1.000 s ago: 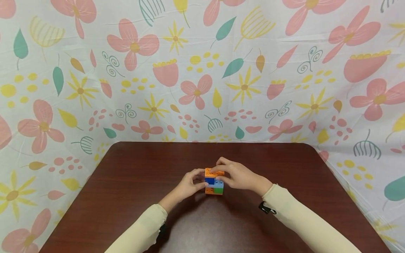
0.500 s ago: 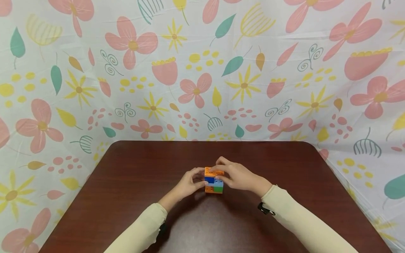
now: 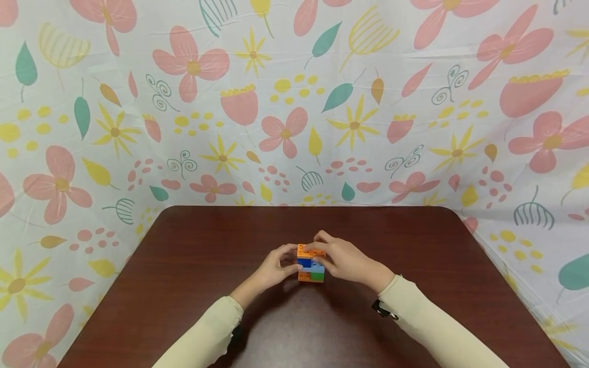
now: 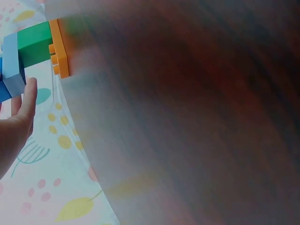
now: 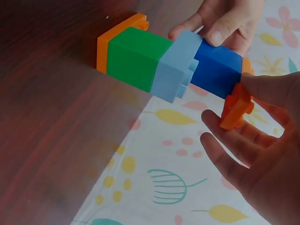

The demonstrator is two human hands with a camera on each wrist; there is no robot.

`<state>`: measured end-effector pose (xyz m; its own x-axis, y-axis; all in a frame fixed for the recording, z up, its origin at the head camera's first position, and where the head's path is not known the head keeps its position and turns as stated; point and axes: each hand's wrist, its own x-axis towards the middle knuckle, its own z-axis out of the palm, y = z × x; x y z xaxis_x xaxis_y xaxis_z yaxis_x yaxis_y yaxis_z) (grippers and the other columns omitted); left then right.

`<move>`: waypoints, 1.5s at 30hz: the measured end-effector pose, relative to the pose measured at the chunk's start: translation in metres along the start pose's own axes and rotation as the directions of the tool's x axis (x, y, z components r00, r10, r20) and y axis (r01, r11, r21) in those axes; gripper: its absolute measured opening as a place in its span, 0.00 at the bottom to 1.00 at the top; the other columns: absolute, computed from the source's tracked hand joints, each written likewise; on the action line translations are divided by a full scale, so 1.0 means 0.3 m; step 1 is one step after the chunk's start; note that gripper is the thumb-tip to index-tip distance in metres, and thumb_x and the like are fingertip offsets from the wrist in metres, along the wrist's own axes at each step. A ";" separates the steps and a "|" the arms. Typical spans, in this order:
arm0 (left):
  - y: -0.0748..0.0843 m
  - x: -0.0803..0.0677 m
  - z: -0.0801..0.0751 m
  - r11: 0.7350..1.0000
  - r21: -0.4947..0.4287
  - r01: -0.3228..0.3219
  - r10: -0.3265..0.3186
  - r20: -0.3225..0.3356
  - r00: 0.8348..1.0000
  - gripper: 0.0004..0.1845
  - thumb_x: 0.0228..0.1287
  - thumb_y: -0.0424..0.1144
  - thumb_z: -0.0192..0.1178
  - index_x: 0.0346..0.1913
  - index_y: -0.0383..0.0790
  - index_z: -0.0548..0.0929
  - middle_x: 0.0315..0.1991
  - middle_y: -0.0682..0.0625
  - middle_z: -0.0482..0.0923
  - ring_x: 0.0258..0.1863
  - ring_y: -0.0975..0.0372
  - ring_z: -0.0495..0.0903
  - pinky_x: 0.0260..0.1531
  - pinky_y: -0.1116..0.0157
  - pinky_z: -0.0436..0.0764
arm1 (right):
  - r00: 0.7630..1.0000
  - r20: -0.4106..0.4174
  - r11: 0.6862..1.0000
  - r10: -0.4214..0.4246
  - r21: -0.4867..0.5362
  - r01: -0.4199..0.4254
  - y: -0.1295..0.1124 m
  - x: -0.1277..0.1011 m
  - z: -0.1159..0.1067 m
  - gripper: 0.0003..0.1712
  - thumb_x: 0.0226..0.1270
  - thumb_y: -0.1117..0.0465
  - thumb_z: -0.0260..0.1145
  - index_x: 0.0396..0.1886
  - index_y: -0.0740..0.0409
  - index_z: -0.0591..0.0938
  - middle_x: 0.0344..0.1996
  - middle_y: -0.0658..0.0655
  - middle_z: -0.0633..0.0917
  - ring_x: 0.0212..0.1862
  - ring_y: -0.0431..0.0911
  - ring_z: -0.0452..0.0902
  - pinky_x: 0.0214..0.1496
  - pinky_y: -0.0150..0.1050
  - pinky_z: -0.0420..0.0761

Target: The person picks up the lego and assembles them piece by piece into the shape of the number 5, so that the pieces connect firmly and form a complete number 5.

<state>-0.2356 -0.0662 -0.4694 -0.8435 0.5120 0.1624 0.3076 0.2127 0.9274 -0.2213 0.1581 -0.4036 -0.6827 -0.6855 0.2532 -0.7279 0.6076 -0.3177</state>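
A small stack of toy building bricks stands upright on the table. From the bottom it has an orange plate (image 5: 101, 54), a green brick (image 5: 136, 56), a light blue plate (image 5: 171, 72), a dark blue brick (image 5: 218, 68) and an orange top plate (image 5: 236, 107). The light blue plate juts out past the dark blue brick, its studs bare. My left hand (image 3: 271, 268) pinches the dark blue brick from the left, thumb at the front. From the right, my right hand (image 3: 347, 259) pinches the orange top plate, which overhangs the dark blue brick.
The dark brown table (image 3: 211, 230) has rounded far corners. A floral cloth (image 3: 294, 102) hangs behind it and along both sides. Dark straps (image 3: 384, 309) show at the cuffs of the pale sleeves.
My right hand and wrist have shifted slightly, with the fingers a little lower over the stack's right side. The left hand and the stack have stayed in place.
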 end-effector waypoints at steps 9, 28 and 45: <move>-0.021 0.003 0.002 0.999 0.033 -0.040 0.040 -0.006 0.999 0.23 0.63 0.29 0.62 0.61 0.36 0.73 0.50 0.41 0.75 0.50 0.49 0.78 0.48 0.54 0.80 | 0.999 -0.041 0.999 0.009 0.053 -0.007 0.016 -0.016 0.010 0.19 0.63 0.62 0.68 0.55 0.50 0.82 0.46 0.51 0.72 0.37 0.39 0.72 0.37 0.31 0.78; -0.013 -0.002 0.020 0.990 0.134 -0.041 0.047 -0.038 0.998 0.25 0.61 0.33 0.65 0.61 0.36 0.71 0.48 0.43 0.77 0.49 0.48 0.78 0.47 0.51 0.79 | 0.942 -0.281 0.929 0.185 0.363 -0.074 0.092 -0.087 0.026 0.23 0.73 0.64 0.57 0.66 0.55 0.71 0.57 0.57 0.75 0.57 0.51 0.73 0.55 0.51 0.77; 0.040 -0.005 0.012 0.995 0.078 -0.066 0.073 -0.089 0.993 0.26 0.60 0.31 0.66 0.62 0.41 0.73 0.54 0.42 0.76 0.51 0.50 0.78 0.51 0.52 0.78 | 0.945 -0.187 0.851 0.270 0.506 -0.143 0.119 -0.138 0.117 0.26 0.71 0.69 0.58 0.67 0.63 0.67 0.58 0.66 0.74 0.57 0.59 0.74 0.57 0.55 0.74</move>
<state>-0.2290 -0.0615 -0.4597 -0.8546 0.4500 0.2591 0.3963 0.2427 0.8855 -0.2169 0.1940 -0.4576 -0.8531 -0.4088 0.3241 -0.4894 0.4118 -0.7687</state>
